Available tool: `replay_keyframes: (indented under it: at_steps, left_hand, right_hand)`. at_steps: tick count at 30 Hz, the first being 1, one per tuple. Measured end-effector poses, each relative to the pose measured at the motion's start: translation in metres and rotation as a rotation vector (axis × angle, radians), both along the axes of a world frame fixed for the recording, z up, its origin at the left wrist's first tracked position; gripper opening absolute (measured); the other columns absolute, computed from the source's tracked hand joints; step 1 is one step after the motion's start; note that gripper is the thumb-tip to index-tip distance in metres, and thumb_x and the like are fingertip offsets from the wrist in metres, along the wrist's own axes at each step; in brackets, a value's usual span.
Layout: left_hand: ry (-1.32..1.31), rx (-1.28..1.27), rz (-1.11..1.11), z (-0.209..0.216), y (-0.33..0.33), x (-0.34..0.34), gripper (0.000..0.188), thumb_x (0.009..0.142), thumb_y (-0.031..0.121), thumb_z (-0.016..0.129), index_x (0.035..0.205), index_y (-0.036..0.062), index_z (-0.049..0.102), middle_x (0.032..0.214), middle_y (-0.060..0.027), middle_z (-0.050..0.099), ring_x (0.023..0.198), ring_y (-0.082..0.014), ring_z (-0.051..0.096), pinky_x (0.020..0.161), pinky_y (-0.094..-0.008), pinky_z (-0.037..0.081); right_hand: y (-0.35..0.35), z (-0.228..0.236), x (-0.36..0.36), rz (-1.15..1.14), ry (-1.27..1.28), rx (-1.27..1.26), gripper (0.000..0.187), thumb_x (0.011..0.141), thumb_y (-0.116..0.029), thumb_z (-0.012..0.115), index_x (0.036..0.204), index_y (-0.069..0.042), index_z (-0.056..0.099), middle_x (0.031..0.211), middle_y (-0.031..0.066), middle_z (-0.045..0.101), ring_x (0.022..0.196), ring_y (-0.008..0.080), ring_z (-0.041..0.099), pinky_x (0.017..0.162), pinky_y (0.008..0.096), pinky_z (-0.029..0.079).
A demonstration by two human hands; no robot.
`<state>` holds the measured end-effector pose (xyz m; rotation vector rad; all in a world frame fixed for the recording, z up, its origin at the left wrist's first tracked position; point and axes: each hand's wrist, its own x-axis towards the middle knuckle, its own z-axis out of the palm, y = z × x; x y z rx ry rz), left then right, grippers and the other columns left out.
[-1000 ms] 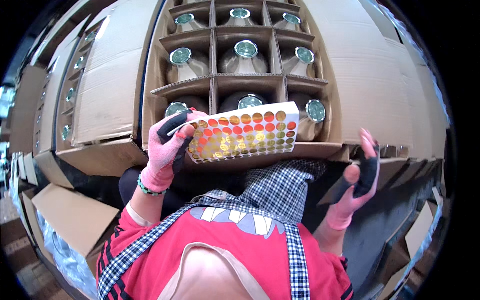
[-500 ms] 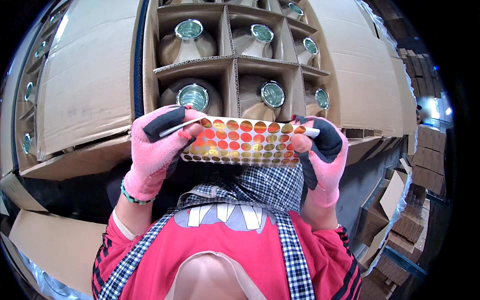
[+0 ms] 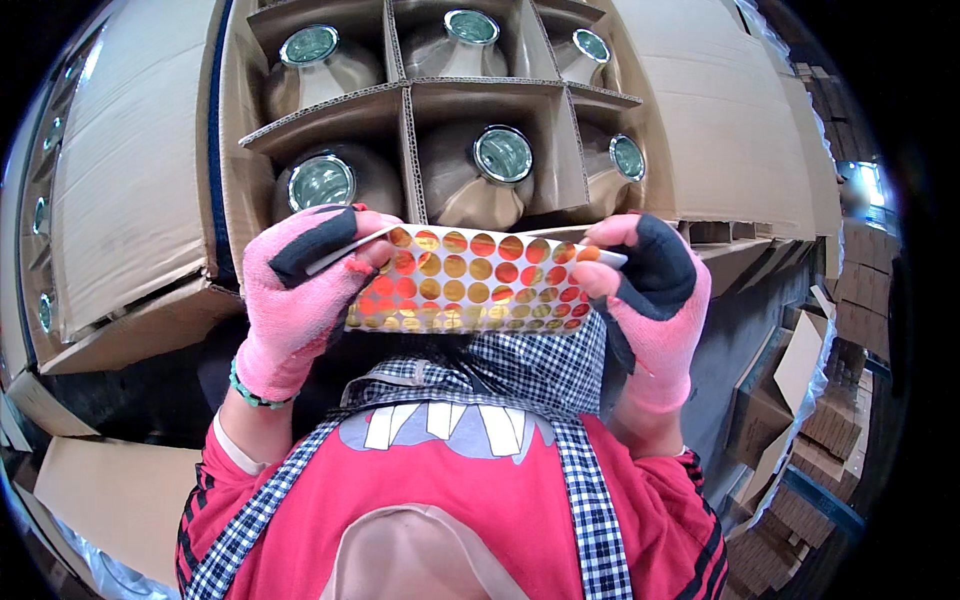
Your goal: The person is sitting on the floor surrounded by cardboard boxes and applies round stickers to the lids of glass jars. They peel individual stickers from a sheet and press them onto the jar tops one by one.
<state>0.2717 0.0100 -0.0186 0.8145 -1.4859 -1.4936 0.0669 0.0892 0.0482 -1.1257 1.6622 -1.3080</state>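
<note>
A sheet of round, shiny gold-and-red stickers (image 3: 470, 280) is stretched between both hands in front of my checked apron. My left hand (image 3: 285, 310), in a pink-and-dark glove with bare fingertips, pinches the sheet's left end. At the right end, my right hand (image 3: 655, 310), gloved the same way, grips it between thumb and fingers. White edges of the sheet curl up beside both hands. Just beyond it, round-bodied glass bottles with open necks, such as the near middle bottle (image 3: 503, 155) and the near left bottle (image 3: 322, 185), stand in a carton.
Cardboard dividers (image 3: 490, 95) separate the bottles. Wide carton flaps lie at the left (image 3: 140, 180) and right (image 3: 690, 120). Another carton of bottles (image 3: 45, 215) stands far left. Stacked flat cardboard (image 3: 865, 270) and an opened box (image 3: 775, 400) are at the right.
The carton and its bottles have shifted up and left in the view. Both hands still hold the sticker sheet, which sits slightly further left and shows a little more of its face.
</note>
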Motion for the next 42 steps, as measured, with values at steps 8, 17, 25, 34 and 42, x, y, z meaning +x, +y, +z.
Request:
replay_keyframes:
  at_steps: [8,17,25,34,42]
  left_hand:
    - [-0.033,-0.031,-0.021,0.006,0.007,-0.001,0.018,0.066,0.000,0.064,0.084,-0.0021,0.062,0.078,-0.0079,0.060,0.073,-0.0136,0.056,0.068,-0.0242,0.043]
    - [-0.050,-0.101,-0.039,0.006,0.009,0.001,0.019,0.067,0.004,0.064,0.085,-0.0010,0.063,0.080,-0.0083,0.061,0.076,-0.0151,0.056,0.070,-0.0253,0.044]
    - [-0.082,-0.161,-0.068,0.005,0.007,0.000,0.019,0.069,0.005,0.064,0.086,-0.0020,0.062,0.079,-0.0079,0.059,0.074,-0.0149,0.056,0.068,-0.0247,0.044]
    - [-0.058,0.038,-0.148,0.001,0.009,-0.001,0.017,0.070,0.004,0.062,0.086,-0.0015,0.062,0.078,-0.0074,0.059,0.071,-0.0120,0.055,0.063,-0.0224,0.044]
    - [-0.184,-0.090,-0.242,0.000,0.011,-0.004,0.020,0.065,0.000,0.058,0.085,0.0001,0.063,0.073,-0.0089,0.060,0.069,-0.0149,0.056,0.065,-0.0247,0.044]
  right_hand:
    - [0.010,-0.011,-0.012,0.061,0.376,-0.218,0.014,0.064,0.005,0.062,0.076,0.002,0.057,0.072,0.0076,0.057,0.067,0.0131,0.055,0.061,0.0229,0.043]
    - [0.008,0.003,-0.013,0.188,0.688,-0.149,0.018,0.061,0.003,0.063,0.079,-0.001,0.058,0.072,0.0101,0.058,0.067,0.0223,0.057,0.062,0.0281,0.044]
    - [0.012,-0.002,-0.014,0.148,0.572,-0.174,0.013,0.062,0.003,0.063,0.072,0.000,0.055,0.065,0.0091,0.055,0.060,0.0210,0.056,0.057,0.0269,0.044]
    - [0.006,0.006,-0.040,0.130,0.350,-0.143,0.011,0.061,0.002,0.061,0.070,0.000,0.054,0.098,0.0125,0.055,0.080,0.0189,0.055,0.074,0.0279,0.041]
    - [-0.053,-0.067,-0.117,0.405,1.371,0.082,0.010,0.063,-0.007,0.063,0.071,-0.004,0.057,0.118,0.0115,0.045,0.110,0.0333,0.039,0.089,0.0415,0.034]
